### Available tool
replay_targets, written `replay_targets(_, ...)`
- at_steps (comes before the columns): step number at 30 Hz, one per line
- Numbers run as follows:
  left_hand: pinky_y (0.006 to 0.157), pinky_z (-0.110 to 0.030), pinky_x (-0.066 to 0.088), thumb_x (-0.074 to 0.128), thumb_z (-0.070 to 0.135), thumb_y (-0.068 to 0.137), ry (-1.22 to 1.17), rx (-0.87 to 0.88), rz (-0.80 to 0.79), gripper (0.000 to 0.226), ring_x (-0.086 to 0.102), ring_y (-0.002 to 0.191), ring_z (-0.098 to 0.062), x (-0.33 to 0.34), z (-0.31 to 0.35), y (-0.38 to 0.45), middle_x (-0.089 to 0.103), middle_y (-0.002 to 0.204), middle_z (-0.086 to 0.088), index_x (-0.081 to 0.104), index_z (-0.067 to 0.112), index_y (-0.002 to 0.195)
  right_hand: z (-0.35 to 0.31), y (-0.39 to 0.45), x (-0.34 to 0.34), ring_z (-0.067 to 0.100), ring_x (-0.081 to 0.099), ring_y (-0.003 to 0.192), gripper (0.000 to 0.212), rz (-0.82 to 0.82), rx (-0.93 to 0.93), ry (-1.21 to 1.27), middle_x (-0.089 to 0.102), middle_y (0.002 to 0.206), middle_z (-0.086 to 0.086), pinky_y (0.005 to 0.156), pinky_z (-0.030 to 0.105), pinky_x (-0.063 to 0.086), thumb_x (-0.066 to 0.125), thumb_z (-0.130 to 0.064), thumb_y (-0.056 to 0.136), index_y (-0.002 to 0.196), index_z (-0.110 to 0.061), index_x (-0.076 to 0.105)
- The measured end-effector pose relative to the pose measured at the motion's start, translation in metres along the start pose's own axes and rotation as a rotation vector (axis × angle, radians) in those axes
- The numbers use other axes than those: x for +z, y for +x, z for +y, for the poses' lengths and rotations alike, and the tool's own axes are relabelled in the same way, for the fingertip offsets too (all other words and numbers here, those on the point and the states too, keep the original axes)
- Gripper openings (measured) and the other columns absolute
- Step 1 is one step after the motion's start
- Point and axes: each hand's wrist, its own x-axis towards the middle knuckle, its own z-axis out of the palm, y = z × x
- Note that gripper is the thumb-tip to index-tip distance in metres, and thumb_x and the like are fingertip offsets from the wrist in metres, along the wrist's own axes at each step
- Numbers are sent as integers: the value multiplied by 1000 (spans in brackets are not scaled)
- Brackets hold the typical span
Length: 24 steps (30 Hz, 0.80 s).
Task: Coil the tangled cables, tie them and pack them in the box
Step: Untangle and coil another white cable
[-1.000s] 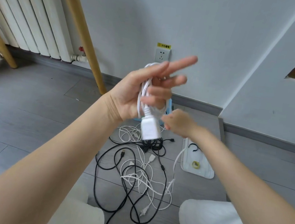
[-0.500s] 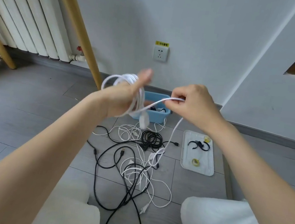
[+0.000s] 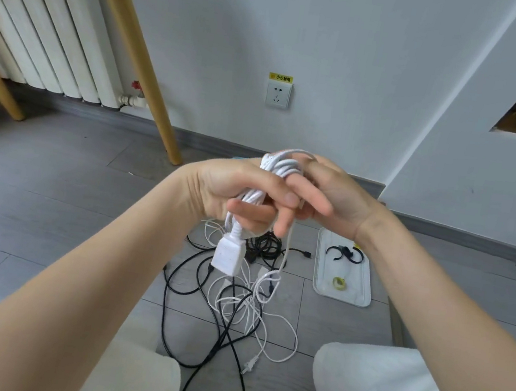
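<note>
We hold a white cable [image 3: 278, 168] wound into a coil around our left hand [image 3: 234, 188], whose fingers curl around the loops and grip them. Its blocky white socket end [image 3: 228, 257] hangs just below that hand. Our right hand [image 3: 326, 198] meets the left at the coil — its fingers curl over the top loops and pinch the cable, with one strand trailing down from the hands toward the floor.

Below, on the grey floor [image 3: 50, 199], the rest of the job lies in a heap: loose white cables [image 3: 253, 310] tangled with long black cables [image 3: 215, 348], and a small black coil [image 3: 267, 246] already wound, just behind them. A white plug [image 3: 248, 367] lies at the near edge of the tangle.

To the right of the pile sits a white tray [image 3: 359, 292] holding black ties [image 3: 343, 252] and a small yellowish roll [image 3: 339, 282]. The box is hidden behind our hands — only a sliver of blue shows.

On the wall behind is a socket [image 3: 277, 95] with a yellow sticker [image 3: 280, 78] above it, a radiator [image 3: 41, 32] at the left, and a wooden leg [image 3: 137, 52] slanting across.
</note>
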Motion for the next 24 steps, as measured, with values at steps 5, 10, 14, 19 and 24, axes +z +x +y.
replay_targets(5,35,-7,35,56,8,85,-74,85,157,19,47,30,4,-4,6,-8,61,59,1,71,5,97,3,6,-8,16,41,74,29,-111,30,44,51,75,4,62,28,26,44,-23,87,73,-28,68)
replay_targets(10,36,-12,31,52,11,83,131,72,722,21,27,28,-2,0,4,0,34,33,8,58,12,63,12,18,-4,3,28,45,18,153,20,-129,41,60,-4,43,18,19,48,-9,95,81,-18,54)
replay_targets(14,50,-17,47,48,8,92,98,242,906,33,52,45,-10,3,0,16,51,52,-4,52,9,59,7,20,-3,0,36,32,21,399,-12,180,54,52,-1,31,12,18,41,-3,96,78,-9,51)
replay_targets(19,47,-19,34,49,13,90,34,391,1019,42,35,36,-8,5,-2,28,34,40,6,43,17,48,14,29,3,1,28,30,20,413,42,319,47,53,3,27,13,17,42,-4,95,76,-6,50)
replay_targets(24,39,-12,32,39,27,92,-298,443,747,26,32,24,-3,4,13,7,30,31,11,42,14,70,0,16,-10,1,25,30,19,157,58,358,55,59,-2,29,9,11,61,-26,78,74,-8,60)
